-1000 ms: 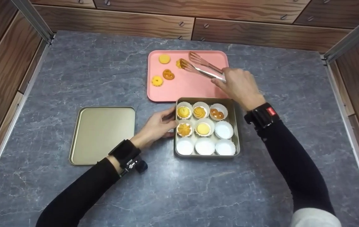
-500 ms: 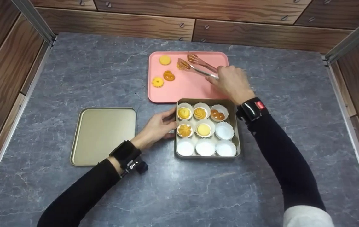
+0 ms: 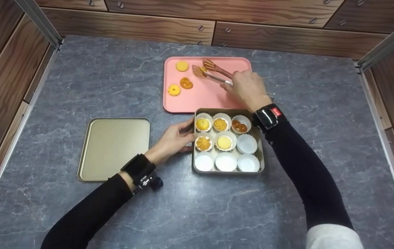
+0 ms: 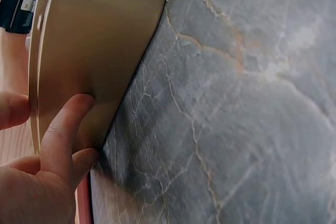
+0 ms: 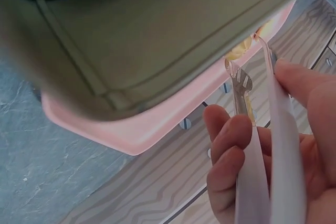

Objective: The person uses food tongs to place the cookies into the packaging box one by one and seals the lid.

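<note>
My right hand (image 3: 248, 88) grips metal tongs (image 3: 214, 77) with slotted ends over a pink tray (image 3: 217, 98). The tongs' arms stand apart, with one slotted end over a yellow cookie (image 3: 202, 70) and partly hiding it; whether they touch is unclear. Left on the tray lie a round cookie (image 3: 182, 66), a pretzel (image 3: 186, 83) and a ring-shaped flower cookie (image 3: 174, 90). My left hand (image 3: 172, 140) rests its fingertips on the side wall of a square tin (image 4: 100, 51). Several white paper cups fill the tin; the upper ones hold cookies, while the right-middle cup (image 3: 247, 144) and front row are bare.
A gold tin lid (image 3: 115, 148) lies on the grey marbled table (image 3: 183, 214), left of the tin. The tray stands directly behind the tin. Wood-patterned panels (image 3: 127, 22) border the table at the back and sides.
My right hand has moved left over the tray, bringing the tongs' slotted ends closer around the yellow cookie. My left hand stays against the tin.
</note>
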`<state>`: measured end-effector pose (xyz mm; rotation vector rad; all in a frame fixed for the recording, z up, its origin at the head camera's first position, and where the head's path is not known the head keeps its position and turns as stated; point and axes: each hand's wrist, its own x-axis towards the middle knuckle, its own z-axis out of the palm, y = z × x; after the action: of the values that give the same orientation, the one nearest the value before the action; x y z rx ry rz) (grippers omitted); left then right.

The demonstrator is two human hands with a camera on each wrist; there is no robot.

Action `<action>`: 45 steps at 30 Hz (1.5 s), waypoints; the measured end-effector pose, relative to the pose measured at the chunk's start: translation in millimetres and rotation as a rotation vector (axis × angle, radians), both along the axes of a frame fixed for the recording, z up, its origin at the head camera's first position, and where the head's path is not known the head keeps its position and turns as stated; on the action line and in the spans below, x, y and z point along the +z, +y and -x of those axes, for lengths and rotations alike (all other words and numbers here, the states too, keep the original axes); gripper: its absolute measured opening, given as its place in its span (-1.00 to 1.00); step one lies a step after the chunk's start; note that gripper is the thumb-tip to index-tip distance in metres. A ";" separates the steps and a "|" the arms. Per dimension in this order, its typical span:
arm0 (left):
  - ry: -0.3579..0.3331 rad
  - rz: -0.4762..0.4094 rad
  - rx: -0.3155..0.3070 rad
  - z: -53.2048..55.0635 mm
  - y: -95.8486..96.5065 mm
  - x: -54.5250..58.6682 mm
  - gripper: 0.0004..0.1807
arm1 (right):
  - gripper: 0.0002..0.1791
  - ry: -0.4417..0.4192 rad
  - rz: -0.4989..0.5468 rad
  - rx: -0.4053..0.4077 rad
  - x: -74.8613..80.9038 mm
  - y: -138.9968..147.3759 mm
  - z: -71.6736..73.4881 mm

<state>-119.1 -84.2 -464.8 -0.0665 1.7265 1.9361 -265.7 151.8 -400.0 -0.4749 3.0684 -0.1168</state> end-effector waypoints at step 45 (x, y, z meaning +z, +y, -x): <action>-0.006 -0.002 0.014 -1.7 1.2 -0.7 -0.17 | -0.48 0.011 0.001 0.012 4.3 43.0 -19.2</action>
<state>-117.4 -83.0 -465.5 -0.0841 1.7250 1.9454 -246.5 194.8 -395.7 -0.4951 3.0759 -0.1152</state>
